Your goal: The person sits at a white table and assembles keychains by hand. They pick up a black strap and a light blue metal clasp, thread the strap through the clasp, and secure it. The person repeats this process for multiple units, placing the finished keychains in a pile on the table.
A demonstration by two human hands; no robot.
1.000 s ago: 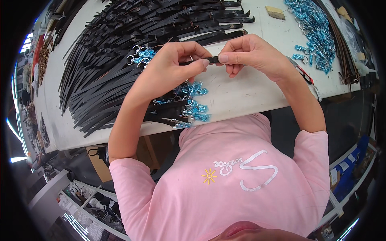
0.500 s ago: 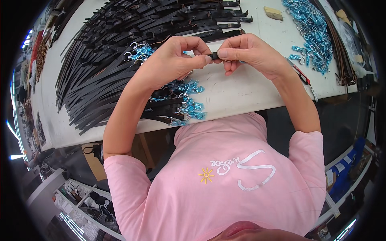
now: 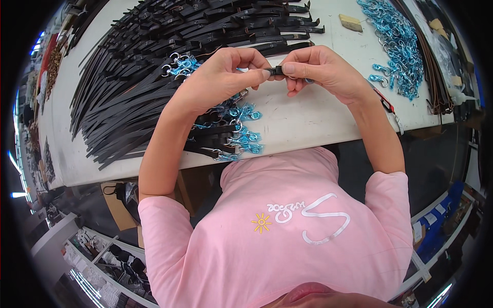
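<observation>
Both hands meet above the white table, pinching one narrow black strap (image 3: 276, 71). My left hand (image 3: 228, 77) holds it between thumb and forefinger from the left. From the right, the thumb and fingers of my right hand (image 3: 323, 69) grip its other side, where a small black loop shows. A bit of blue and metal peeks out beneath the right fingers, too covered to make out. Just under my left wrist lie finished-looking straps with metal snap hooks in blue wrapping (image 3: 246, 134). More blue-wrapped hooks (image 3: 184, 65) rest beside the left hand.
A wide pile of black straps (image 3: 205, 36) covers the table's left and far side. At right lie a heap of blue-wrapped snap hooks (image 3: 398, 46), brown straps (image 3: 439, 92) and a red-and-black cutter (image 3: 386, 104). A small tan block (image 3: 350, 22) sits farther back.
The hands keep nearly the same place and grip. The black loop piece between the fingertips shows a little more and sits slightly farther right.
</observation>
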